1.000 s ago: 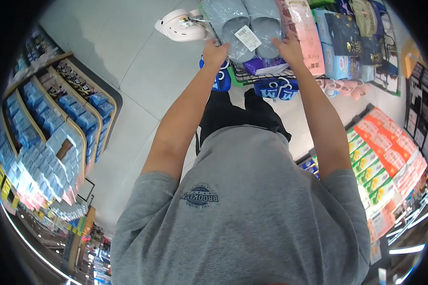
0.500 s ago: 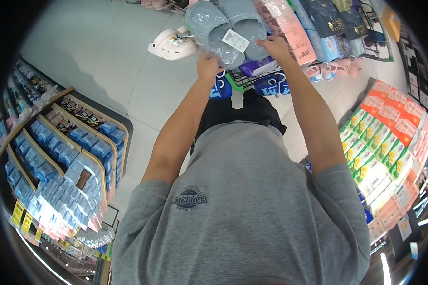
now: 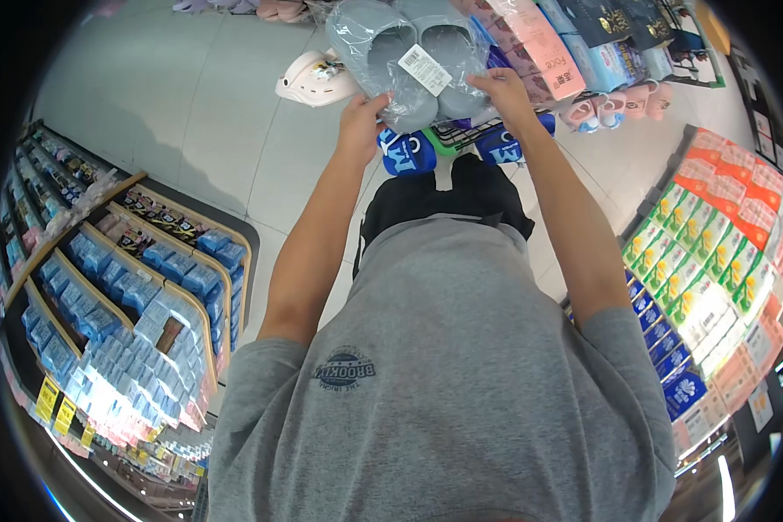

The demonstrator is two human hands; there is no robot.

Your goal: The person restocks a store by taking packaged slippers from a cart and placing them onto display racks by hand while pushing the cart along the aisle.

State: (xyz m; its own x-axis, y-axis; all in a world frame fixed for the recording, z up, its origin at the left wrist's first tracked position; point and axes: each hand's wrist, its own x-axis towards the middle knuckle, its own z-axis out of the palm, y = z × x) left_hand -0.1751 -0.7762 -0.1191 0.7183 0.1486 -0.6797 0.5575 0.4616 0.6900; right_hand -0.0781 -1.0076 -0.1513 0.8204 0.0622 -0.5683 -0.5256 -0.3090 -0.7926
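A pair of grey slippers [image 3: 390, 54] in a clear plastic bag is held up in front of me at the top of the head view. A white label [image 3: 425, 70] with print sits across the middle of the bag. My left hand [image 3: 359, 122] pinches the bag's lower left edge, while my right hand [image 3: 503, 91] grips its right edge. Behind the bag, a wire cart basket [image 3: 461, 137] with a green corner is partly hidden. Just left of the slippers is a white clog [image 3: 316, 80] with small charms on it.
Pink tissue packs [image 3: 544, 56] and other packages are piled at upper right, with pink slippers [image 3: 613, 106] below. Shelves of blue packs [image 3: 104, 270] stand left; stacked green-and-white cartons [image 3: 692, 230] stand right. My blue shoes [image 3: 409, 153] are on the tiled floor [image 3: 270, 165].
The bagged slippers have tilted more upright and shifted slightly left, still in both hands. My left hand has moved a little left. The surrounding shelves have shifted slightly in view.
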